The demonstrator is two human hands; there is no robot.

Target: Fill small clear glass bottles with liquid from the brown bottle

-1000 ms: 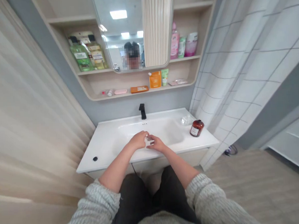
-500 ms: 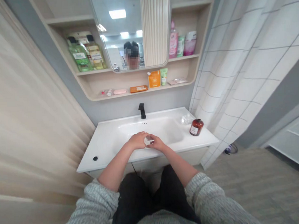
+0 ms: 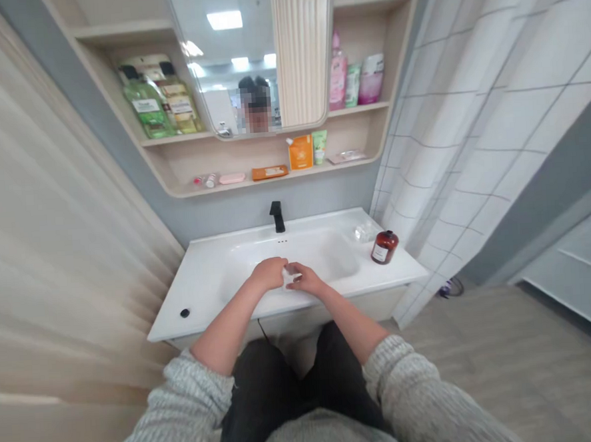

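Over the front part of the white sink (image 3: 321, 239), my two hands meet at a small clear, whitish object (image 3: 289, 277). Its exact kind is too small and blurred to tell. My left hand (image 3: 269, 274) closes on its left side, knuckles up, with the fingertips hidden. From the right, the curved fingers of my right hand (image 3: 305, 278) grip the same object, thumb and fingers partly showing. Both hands are just above the basin's near rim.
A black faucet (image 3: 277, 217) stands behind the basin. On the right of the counter are a brown bottle (image 3: 384, 247) and clear crumpled-looking items (image 3: 365, 232). A black round piece (image 3: 184, 313) lies at the left. Shelves (image 3: 193, 190) above hold several toiletries around a mirror (image 3: 235, 51).
My left hand has rolled slightly, knuckles higher, and the fingers of my right hand have shifted on the clear object. The view has moved a little.
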